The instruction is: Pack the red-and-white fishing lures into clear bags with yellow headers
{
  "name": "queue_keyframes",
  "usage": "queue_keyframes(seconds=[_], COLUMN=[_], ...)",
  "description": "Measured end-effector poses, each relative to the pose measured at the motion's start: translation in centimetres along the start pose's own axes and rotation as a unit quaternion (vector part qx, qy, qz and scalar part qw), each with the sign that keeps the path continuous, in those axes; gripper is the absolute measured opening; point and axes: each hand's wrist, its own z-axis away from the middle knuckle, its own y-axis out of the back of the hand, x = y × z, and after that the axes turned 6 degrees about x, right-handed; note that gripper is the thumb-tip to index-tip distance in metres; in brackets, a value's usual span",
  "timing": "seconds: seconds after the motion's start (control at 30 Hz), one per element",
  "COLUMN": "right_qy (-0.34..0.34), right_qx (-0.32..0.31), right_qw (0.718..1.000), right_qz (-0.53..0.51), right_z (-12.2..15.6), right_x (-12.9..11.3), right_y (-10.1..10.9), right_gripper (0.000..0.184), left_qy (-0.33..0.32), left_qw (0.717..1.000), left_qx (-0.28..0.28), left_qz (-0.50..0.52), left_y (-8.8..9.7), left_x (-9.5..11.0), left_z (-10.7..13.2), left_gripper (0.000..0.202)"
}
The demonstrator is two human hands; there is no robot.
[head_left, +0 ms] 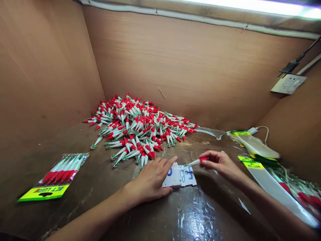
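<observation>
A big heap of red-and-white lures [136, 129] lies on the brown bench top against the back wall. My left hand [151, 179] rests flat, fingers apart, on the bench beside a white card with blue writing [181, 175], its fingertips touching the card's left part. My right hand [220, 164] pinches one red-and-white lure [195, 162] by its red end, holding it just above the card with the white tip pointing left.
A filled clear packet with a yellow header [54, 177] lies at the front left. Stacks of empty packets [253, 145] and filled ones [293, 189] sit on the right. A wall socket with a plug [288, 83] and a white charger cable [260, 129] are on the right wall.
</observation>
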Motion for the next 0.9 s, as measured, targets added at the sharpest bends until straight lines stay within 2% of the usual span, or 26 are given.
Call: queue_keyframes(seconds=[0.07, 0.1, 0.2, 0.3, 0.43, 0.5, 0.53, 0.6, 0.67, 0.73, 0.77, 0.83, 0.9], right_qy=[-0.021, -0.011, 0.091, 0.181, 0.231, 0.224, 0.212, 0.193, 0.215, 0.281, 0.325, 0.409, 0.463], right_qx=[-0.020, -0.024, -0.020, -0.045, -0.138, -0.194, -0.198, -0.146, -0.073, -0.091, -0.113, -0.143, -0.151], right_qw=[1.000, 0.999, 0.987, 0.962, 0.939, 0.932, 0.934, 0.945, 0.943, 0.918, 0.894, 0.831, 0.772], right_qz=[0.006, 0.025, 0.131, 0.200, 0.213, 0.210, 0.210, 0.221, 0.242, 0.265, 0.288, 0.349, 0.408], right_z=[1.7, 2.2, 2.8, 2.9, 2.3, 1.4, 0.7, -1.0, -3.0, -4.9, -5.9, -7.6, -9.0], right_x=[1.0, 1.4, 1.7, 1.1, 0.0, -1.0, -1.7, -3.6, -5.9, -8.2, -9.1, -10.6, -11.4], right_y=[-2.3, -3.4, -6.0, -7.4, -6.7, -5.4, -4.8, -4.4, -5.7, -8.8, -10.7, -14.6, -17.9], right_gripper=[0.029, 0.028, 0.023, 0.020, 0.018, 0.018, 0.019, 0.023, 0.024, 0.018, 0.016, 0.012, 0.012], left_qy=[-0.004, -0.008, -0.020, -0.032, -0.037, -0.030, -0.029, -0.028, -0.033, -0.049, -0.060, -0.080, -0.093], left_qw=[1.000, 1.000, 1.000, 0.999, 0.999, 0.999, 0.999, 0.999, 0.999, 0.998, 0.998, 0.996, 0.994], left_qx=[0.004, 0.005, 0.003, 0.000, -0.007, -0.007, -0.005, -0.003, 0.001, 0.006, 0.004, -0.006, -0.022], left_qz=[0.005, 0.009, 0.020, 0.030, 0.038, 0.040, 0.040, 0.038, 0.034, 0.029, 0.029, 0.037, 0.053], left_y=[0.0, 0.0, 0.1, 0.1, -0.1, -0.4, -0.4, -0.5, -0.4, -0.2, -0.1, 0.1, 0.1], left_x=[0.1, 0.2, 0.3, 0.2, -0.3, -0.4, -0.4, -0.3, -0.1, 0.0, 0.0, 0.0, -0.1], left_z=[-0.1, -0.1, -0.1, 0.0, 0.1, 0.2, 0.2, 0.3, 0.3, 0.4, 0.5, 0.7, 0.9], left_gripper=[0.092, 0.092, 0.093, 0.095, 0.101, 0.103, 0.103, 0.100, 0.092, 0.076, 0.064, 0.041, 0.032])
